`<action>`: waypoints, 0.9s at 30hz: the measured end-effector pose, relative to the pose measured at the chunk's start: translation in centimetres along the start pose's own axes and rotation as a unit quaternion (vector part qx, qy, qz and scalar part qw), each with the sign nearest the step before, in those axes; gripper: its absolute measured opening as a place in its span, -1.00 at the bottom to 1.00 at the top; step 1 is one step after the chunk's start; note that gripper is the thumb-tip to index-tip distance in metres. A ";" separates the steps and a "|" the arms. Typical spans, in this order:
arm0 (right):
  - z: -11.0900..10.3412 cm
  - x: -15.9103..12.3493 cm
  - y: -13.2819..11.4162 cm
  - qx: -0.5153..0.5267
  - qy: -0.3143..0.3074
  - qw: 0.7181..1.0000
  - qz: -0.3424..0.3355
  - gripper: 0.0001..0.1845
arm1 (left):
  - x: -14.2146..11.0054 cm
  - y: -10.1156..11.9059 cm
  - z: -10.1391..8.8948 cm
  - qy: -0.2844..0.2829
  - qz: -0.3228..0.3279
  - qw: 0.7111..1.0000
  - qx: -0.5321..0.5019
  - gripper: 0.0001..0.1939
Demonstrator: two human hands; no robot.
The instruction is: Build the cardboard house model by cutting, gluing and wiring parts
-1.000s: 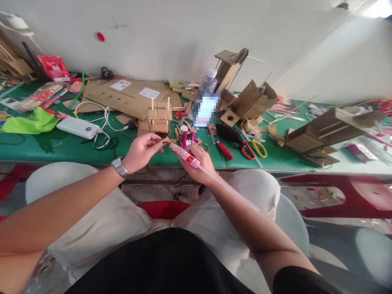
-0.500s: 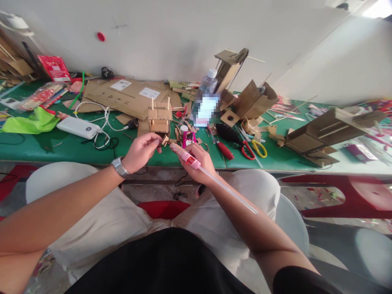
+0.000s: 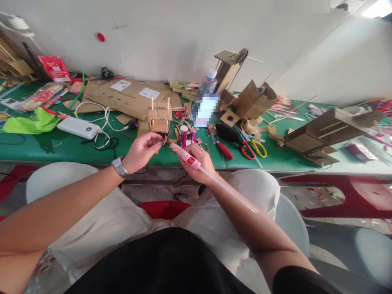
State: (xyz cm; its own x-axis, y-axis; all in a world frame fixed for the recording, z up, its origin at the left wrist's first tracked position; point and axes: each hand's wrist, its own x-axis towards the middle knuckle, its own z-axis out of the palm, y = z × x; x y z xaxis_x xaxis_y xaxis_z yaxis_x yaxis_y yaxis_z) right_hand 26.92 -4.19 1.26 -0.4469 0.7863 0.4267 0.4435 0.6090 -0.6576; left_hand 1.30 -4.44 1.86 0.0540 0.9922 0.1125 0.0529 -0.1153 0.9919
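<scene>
My right hand (image 3: pixel 199 163) is wrapped round a pink hot glue gun (image 3: pixel 185 156). A long clear glue stick (image 3: pixel 229 190) sticks out of its back end and lies along my forearm. The gun's nozzle meets a small cardboard piece (image 3: pixel 165 141) pinched in the fingertips of my left hand (image 3: pixel 143 150). Just behind that piece stands a little cardboard structure (image 3: pixel 159 116) with two thin wooden sticks rising from its top. Beyond the gun lies a bright pink packet (image 3: pixel 188 139).
On the green table (image 3: pixel 92 151) lie a white power bank (image 3: pixel 78 127) with cables, flat cardboard (image 3: pixel 122 100), red-handled scissors (image 3: pixel 247 151) and a red-handled tool (image 3: pixel 225 150). A plastic bottle (image 3: pixel 208 85), a lit phone (image 3: pixel 206 111) and a tall cardboard model (image 3: pixel 324 134) stand farther right.
The small cardboard piece in my left fingers has turned, showing a narrower side at the nozzle. My left fingers shifted slightly; the glue gun stays almost in place.
</scene>
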 end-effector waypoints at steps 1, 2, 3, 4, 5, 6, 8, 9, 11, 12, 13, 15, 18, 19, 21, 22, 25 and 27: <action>0.0 0.0 0.0 0.000 0.000 1.000 0.000 -0.83 | 0.0 0.0 0.0 -0.001 -0.001 1.000 -0.001 -0.56; 0.0 0.0 0.0 0.001 0.001 1.000 -0.001 -0.83 | 0.0 0.1 0.0 -0.003 -0.002 1.000 -0.004 -0.54; 0.0 0.0 0.0 0.002 0.002 1.000 -0.002 -0.83 | 0.0 0.1 0.0 -0.007 -0.002 1.000 -0.006 -0.52; 0.1 0.0 0.0 0.002 0.003 1.000 -0.002 -0.83 | 0.0 0.0 0.0 -0.012 -0.002 1.000 -0.008 -0.49; 0.1 0.0 0.0 0.002 0.004 1.000 -0.001 -0.83 | 0.1 0.0 0.0 -0.014 0.000 1.000 -0.008 -0.47; 0.2 0.0 0.1 0.001 0.005 1.000 0.001 -0.83 | 0.1 -0.1 0.0 -0.014 0.004 1.000 -0.006 -0.47; 0.3 0.0 0.1 -0.001 0.006 1.000 0.005 -0.83 | 0.1 -0.4 0.0 -0.005 0.012 1.000 0.006 -0.50; 0.3 0.0 0.1 0.000 0.005 1.000 0.005 -0.83 | 0.2 -0.6 -0.1 0.001 0.015 1.000 0.011 -0.53; 0.4 -0.1 0.1 0.001 0.005 1.000 -0.001 -0.83 | 0.2 -0.9 -0.1 0.007 0.011 1.000 0.010 -0.59; 0.4 -0.1 0.1 0.001 0.005 1.000 -0.004 -0.83 | 0.2 -1.0 -0.2 0.007 0.005 1.000 0.004 -0.61; 0.4 -0.1 0.1 0.000 0.007 1.000 -0.006 -0.84 | 0.2 -1.0 -0.2 0.006 0.000 1.000 -0.001 -0.63; 0.5 -0.2 0.1 -0.005 0.008 1.000 -0.006 -0.84 | 0.3 -1.1 -0.2 0.010 -0.003 1.000 0.005 -0.65; 0.5 -0.2 0.2 -0.012 0.008 1.000 -0.004 -0.84 | 0.3 -1.0 -0.2 0.024 0.007 0.999 0.037 -0.65; 0.5 -0.3 0.2 -0.013 0.008 1.000 -0.005 -0.84 | 0.3 -1.0 -0.2 0.025 0.009 0.999 0.043 -0.64; 0.5 -0.3 0.2 -0.016 0.007 1.000 -0.007 -0.85 | 0.3 -0.9 -0.3 0.022 0.011 0.999 0.049 -0.62; 0.5 -0.3 0.2 -0.018 0.006 1.000 -0.009 -0.86 | 0.3 -0.9 -0.3 0.018 0.011 0.998 0.051 -0.62; 0.5 -0.3 0.2 -0.025 0.002 1.000 -0.006 -0.87 | 0.2 -0.8 -0.3 0.006 0.005 0.998 0.059 -0.61; 0.5 -0.3 0.2 -0.027 0.002 1.000 -0.004 -0.85 | 0.2 -0.7 -0.3 0.001 -0.001 0.998 0.068 -0.60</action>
State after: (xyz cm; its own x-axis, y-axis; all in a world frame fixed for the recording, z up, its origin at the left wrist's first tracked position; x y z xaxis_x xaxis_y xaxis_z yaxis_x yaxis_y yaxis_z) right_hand 26.74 -4.34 0.66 -0.4483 0.7813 0.4343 0.4808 0.6203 -0.6197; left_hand 0.99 -4.19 1.19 0.0515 0.9924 0.1116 0.1870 -0.1193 0.9751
